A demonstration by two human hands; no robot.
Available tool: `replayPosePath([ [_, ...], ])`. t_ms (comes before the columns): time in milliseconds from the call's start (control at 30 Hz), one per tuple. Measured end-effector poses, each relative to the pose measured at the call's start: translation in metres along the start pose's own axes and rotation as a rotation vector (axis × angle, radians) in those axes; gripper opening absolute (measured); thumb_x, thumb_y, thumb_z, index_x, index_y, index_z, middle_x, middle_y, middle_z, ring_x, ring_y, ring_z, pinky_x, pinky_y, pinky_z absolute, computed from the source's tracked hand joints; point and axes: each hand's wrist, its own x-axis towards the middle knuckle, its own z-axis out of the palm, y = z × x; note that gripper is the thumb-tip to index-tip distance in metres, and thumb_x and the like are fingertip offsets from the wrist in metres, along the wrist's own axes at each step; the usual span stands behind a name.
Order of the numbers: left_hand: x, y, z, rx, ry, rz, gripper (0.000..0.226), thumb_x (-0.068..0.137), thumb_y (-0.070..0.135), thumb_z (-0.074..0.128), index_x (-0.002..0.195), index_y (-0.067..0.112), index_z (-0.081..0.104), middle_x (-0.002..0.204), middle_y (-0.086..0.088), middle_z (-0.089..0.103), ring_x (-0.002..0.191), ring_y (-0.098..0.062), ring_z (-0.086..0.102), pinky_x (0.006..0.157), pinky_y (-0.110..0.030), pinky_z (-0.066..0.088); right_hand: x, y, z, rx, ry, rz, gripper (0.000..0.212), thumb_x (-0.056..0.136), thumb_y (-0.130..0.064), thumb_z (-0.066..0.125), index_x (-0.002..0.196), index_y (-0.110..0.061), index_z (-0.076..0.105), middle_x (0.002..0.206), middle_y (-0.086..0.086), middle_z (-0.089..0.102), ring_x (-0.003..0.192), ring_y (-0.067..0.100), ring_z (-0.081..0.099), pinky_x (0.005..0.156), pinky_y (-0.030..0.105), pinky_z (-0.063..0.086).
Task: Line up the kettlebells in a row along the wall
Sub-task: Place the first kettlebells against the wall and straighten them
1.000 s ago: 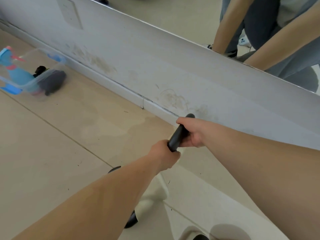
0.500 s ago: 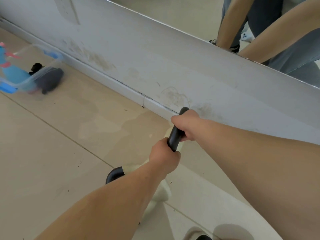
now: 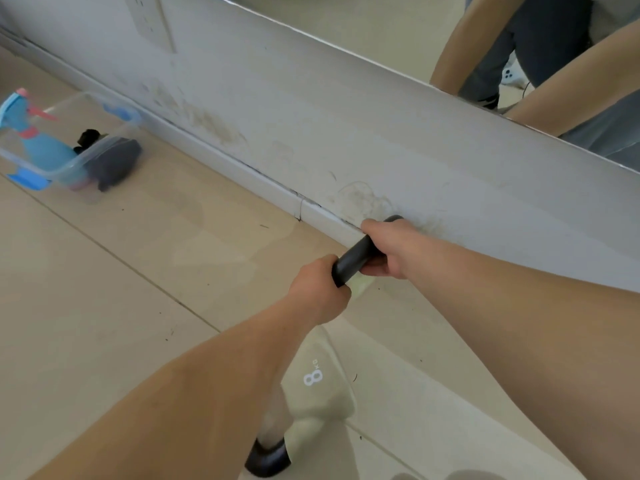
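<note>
Both my hands grip the black handle [image 3: 353,259] of one kettlebell, close to the baseboard of the white wall [image 3: 346,133]. My left hand [image 3: 320,292] holds the near end and my right hand [image 3: 388,249] the far end. Only a pale sliver of that kettlebell's body [image 3: 360,287] shows under the hands. A second pale beige kettlebell [image 3: 318,386], marked 8 kg, lies on its side on the floor beneath my left forearm, its black handle [image 3: 268,459] pointing toward me.
A clear plastic bin [image 3: 69,157] with a blue spray bottle [image 3: 38,143] and a dark cloth [image 3: 114,162] sits by the wall at the left. A mirror [image 3: 415,36] above the wall reflects a person's arms. Beige floor tiles [image 3: 104,306] stretch left.
My hands and the gripped handle have shifted slightly toward the wall. More of the 8 kg kettlebell under my left forearm has come into sight.
</note>
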Motion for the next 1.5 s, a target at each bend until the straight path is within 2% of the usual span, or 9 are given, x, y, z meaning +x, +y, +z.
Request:
replayPosePath([
  [233, -0.007, 0.005, 0.011, 0.055, 0.010, 0.019, 0.017, 0.087, 0.016, 0.054, 0.104, 0.015, 0.053, 0.089, -0.005, 0.061, 0.072, -0.025, 0.059, 0.052, -0.029, 0.040, -0.001, 0.001, -0.001, -0.061, 0.004, -0.036, 0.025, 0.103, -0.024, 0.059, 0.112, -0.004, 0.047, 0.097, 0.017, 0.062, 0.075, 0.033, 0.070, 0.047, 0.038, 0.061],
  [400, -0.009, 0.002, 0.017, 0.018, 0.035, -0.011, 0.014, 0.087, 0.018, 0.054, 0.101, 0.015, 0.051, 0.085, -0.004, 0.059, 0.065, -0.021, 0.054, 0.050, -0.029, 0.037, 0.003, -0.002, 0.010, -0.123, 0.017, -0.098, 0.027, 0.102, -0.023, 0.057, 0.085, -0.009, 0.043, 0.094, 0.014, 0.059, 0.078, 0.032, 0.066, 0.053, 0.040, 0.059],
  [533, -0.006, 0.000, 0.006, -0.011, 0.001, -0.007, 0.021, 0.087, 0.017, 0.054, 0.108, 0.016, 0.053, 0.094, -0.006, 0.063, 0.080, -0.028, 0.063, 0.061, -0.034, 0.049, 0.002, -0.003, 0.007, -0.063, -0.010, -0.062, 0.021, 0.102, -0.024, 0.058, 0.102, -0.005, 0.049, 0.102, 0.018, 0.063, 0.083, 0.034, 0.071, 0.055, 0.041, 0.062],
  [700, -0.010, -0.014, 0.002, -0.003, -0.028, -0.090, 0.047, 0.085, 0.020, 0.064, 0.129, 0.019, 0.046, 0.104, -0.005, 0.061, 0.087, -0.028, 0.066, 0.057, -0.030, 0.050, -0.001, -0.002, 0.001, -0.041, -0.073, -0.020, 0.050, 0.095, -0.043, 0.070, 0.124, -0.008, 0.049, 0.111, 0.020, 0.068, 0.084, 0.036, 0.075, 0.059, 0.043, 0.063],
  [867, -0.021, -0.041, -0.013, 0.220, -0.070, -0.204, 0.048, 0.090, 0.018, 0.062, 0.135, 0.013, 0.047, 0.127, -0.008, 0.058, 0.101, -0.026, 0.062, 0.087, -0.038, 0.057, -0.012, 0.012, 0.006, -0.106, -0.121, 0.013, 0.056, 0.087, -0.045, 0.079, 0.118, -0.005, 0.053, 0.101, 0.022, 0.073, 0.080, 0.037, 0.077, 0.068, 0.050, 0.065],
  [1033, -0.030, -0.043, -0.016, 0.079, -0.049, -0.154, 0.063, 0.089, 0.044, 0.068, 0.145, 0.025, 0.045, 0.134, -0.005, 0.058, 0.110, -0.027, 0.064, 0.090, -0.036, 0.054, -0.018, 0.025, 0.022, -0.029, -0.022, 0.013, 0.034, 0.088, -0.027, 0.071, 0.113, -0.008, 0.057, 0.095, 0.012, 0.067, 0.055, 0.022, 0.055, 0.064, 0.048, 0.066],
  [1133, -0.027, -0.021, -0.012, -0.031, -0.051, -0.051, 0.054, 0.091, 0.039, 0.066, 0.141, 0.028, 0.047, 0.128, 0.000, 0.059, 0.108, -0.025, 0.064, 0.086, -0.038, 0.057, -0.019, 0.021, 0.028, -0.048, 0.030, 0.019, 0.019, 0.089, -0.022, 0.064, 0.100, -0.008, 0.057, 0.087, 0.011, 0.064, 0.049, 0.020, 0.046, 0.069, 0.047, 0.067],
  [1267, -0.018, -0.003, 0.000, 0.055, -0.041, 0.020, 0.020, 0.096, 0.030, 0.059, 0.108, 0.016, 0.053, 0.099, -0.003, 0.064, 0.081, -0.025, 0.060, 0.070, -0.038, 0.051, -0.015, 0.021, 0.030, -0.075, 0.053, 0.032, 0.029, 0.082, -0.017, 0.057, 0.105, -0.003, 0.068, 0.083, 0.013, 0.070, 0.045, 0.020, 0.046, 0.072, 0.052, 0.066],
  [1500, -0.017, -0.004, 0.001, 0.185, -0.029, 0.061, 0.013, 0.098, 0.021, 0.054, 0.103, 0.012, 0.046, 0.099, -0.007, 0.059, 0.075, -0.025, 0.055, 0.054, -0.030, 0.037, -0.017, 0.019, 0.032, -0.124, 0.066, 0.038, 0.022, 0.081, -0.012, 0.053, 0.097, -0.003, 0.065, 0.078, 0.012, 0.067, 0.043, 0.018, 0.039, 0.064, 0.056, 0.066],
])
